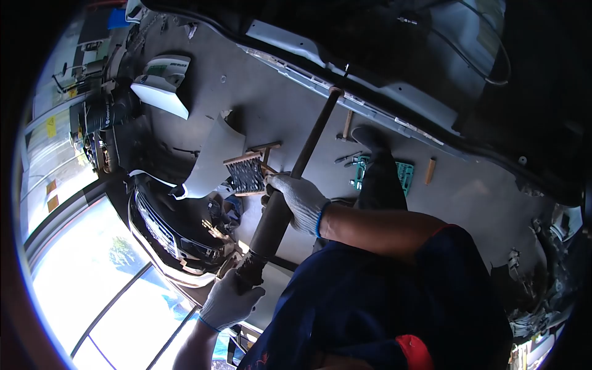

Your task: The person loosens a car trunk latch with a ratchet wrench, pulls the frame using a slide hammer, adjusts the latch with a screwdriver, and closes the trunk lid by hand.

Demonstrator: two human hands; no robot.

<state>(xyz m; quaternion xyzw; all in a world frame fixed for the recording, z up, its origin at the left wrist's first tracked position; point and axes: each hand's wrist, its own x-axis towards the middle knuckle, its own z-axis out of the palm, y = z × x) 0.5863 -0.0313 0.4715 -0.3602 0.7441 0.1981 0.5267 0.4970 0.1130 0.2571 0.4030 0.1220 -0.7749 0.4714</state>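
Slide hammer (316, 134) slants up toward the car edge (383, 117); looks heavy, rigid. Right hand (300, 198) fingers curl round its thick sleeve (271, 227); left hand (227, 303) fingers seemingly wrap the shadowed end. Good holds.

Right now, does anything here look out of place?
Yes: a white panel lies loose on the floor, attached to nothing, and a hammer lies near the open green tool case rather than in it. That looks untidy, perhaps ordinary here.

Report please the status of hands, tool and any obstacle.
Left hand gripping long tool at rear; right hand around its thick section. Far end at vehicle body edge. Nothing visibly blocking it.
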